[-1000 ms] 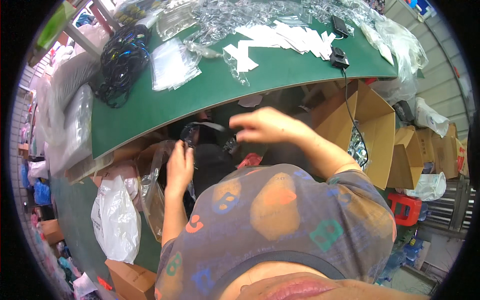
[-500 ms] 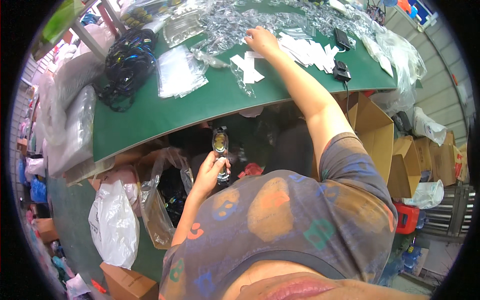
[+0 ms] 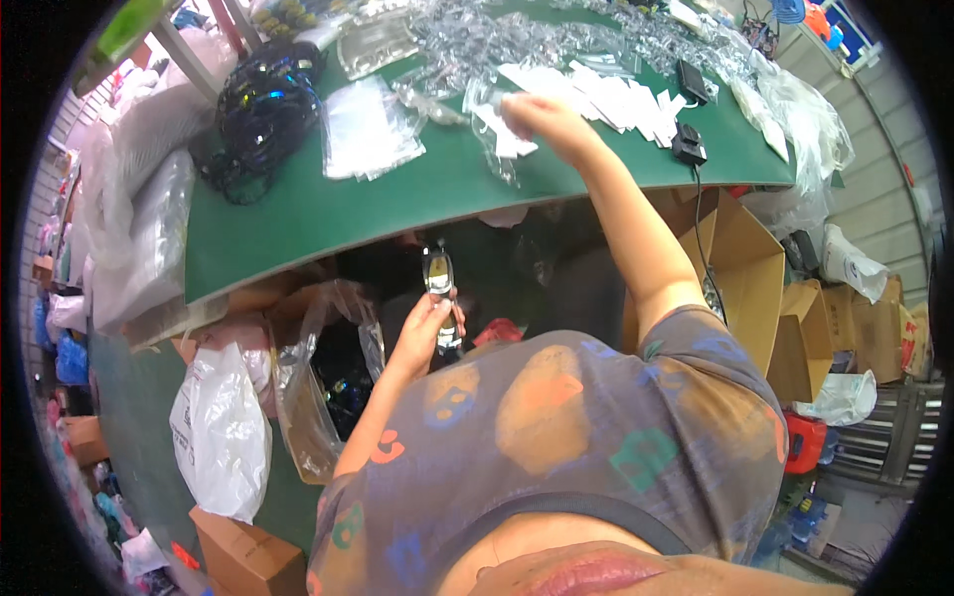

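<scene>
My left hand (image 3: 429, 320) is closed around a pair of swim goggles (image 3: 437, 273) below the table's front edge. The goggles stand on end, with shiny yellowish lenses in a clear frame. Over the green table (image 3: 298, 223), my right hand (image 3: 545, 121) has its fingers curled beside some white paper strips (image 3: 509, 139). Whether anything is between those fingers is hidden. A larger spread of white strips (image 3: 621, 104) lies just to the right of this hand. Clear crumpled plastic pieces (image 3: 487, 50) cover the table beyond it.
Clear flat bags (image 3: 368, 134) lie left of the strips, beside a tangle of black straps (image 3: 263, 109). Two black adapters (image 3: 688, 145) sit at the right, one trailing a cord. Below are a plastic-lined box (image 3: 318, 447), a white bag (image 3: 224, 427) and a cardboard box (image 3: 740, 258).
My right hand has drawn back toward me and a little to the right, with its fingers now curled. My left hand still holds the goggles, their lenses tilted slightly differently.
</scene>
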The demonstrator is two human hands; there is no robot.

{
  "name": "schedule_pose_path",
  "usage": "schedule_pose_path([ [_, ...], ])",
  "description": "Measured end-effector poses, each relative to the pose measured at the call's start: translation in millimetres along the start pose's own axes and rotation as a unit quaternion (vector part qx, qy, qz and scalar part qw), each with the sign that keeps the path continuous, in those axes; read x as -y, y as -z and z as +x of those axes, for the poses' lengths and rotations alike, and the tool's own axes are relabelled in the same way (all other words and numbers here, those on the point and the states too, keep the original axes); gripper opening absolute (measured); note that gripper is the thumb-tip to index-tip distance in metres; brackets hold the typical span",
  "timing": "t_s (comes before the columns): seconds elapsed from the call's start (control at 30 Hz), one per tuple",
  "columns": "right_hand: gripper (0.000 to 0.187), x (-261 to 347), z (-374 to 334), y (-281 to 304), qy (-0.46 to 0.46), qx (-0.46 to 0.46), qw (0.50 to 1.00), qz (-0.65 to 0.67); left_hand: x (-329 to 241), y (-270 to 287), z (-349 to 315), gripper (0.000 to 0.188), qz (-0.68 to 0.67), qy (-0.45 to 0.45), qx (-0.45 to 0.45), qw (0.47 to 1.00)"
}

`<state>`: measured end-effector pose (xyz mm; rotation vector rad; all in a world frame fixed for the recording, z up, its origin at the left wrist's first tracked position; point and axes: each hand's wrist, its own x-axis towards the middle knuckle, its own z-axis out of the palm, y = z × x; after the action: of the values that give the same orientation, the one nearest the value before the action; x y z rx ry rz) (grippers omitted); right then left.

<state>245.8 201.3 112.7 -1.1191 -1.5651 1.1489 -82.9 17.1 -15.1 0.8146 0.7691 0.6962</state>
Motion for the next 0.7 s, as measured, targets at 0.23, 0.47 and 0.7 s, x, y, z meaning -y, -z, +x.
schedule_pose_path([
  [0.23,0.031,4.0,-149.4,-114.0,0.006,0.244,0.933,-0.265,-15.2,-37.4,18.3,0.033,-0.068,0.040,-0.019,0.997],
  [0.47,0.037,-12.8,-157.4,-109.1,0.000,0.124,0.941,-0.315,5.9,-33.4,12.8,0.032,0.063,-0.010,0.081,0.995],
  [0.7,0.019,-7.3,-80.7,-7.5,0.139,-0.160,0.823,-0.527,8.8,-28.8,6.6,0.037,-0.041,0.032,0.048,0.997],
])
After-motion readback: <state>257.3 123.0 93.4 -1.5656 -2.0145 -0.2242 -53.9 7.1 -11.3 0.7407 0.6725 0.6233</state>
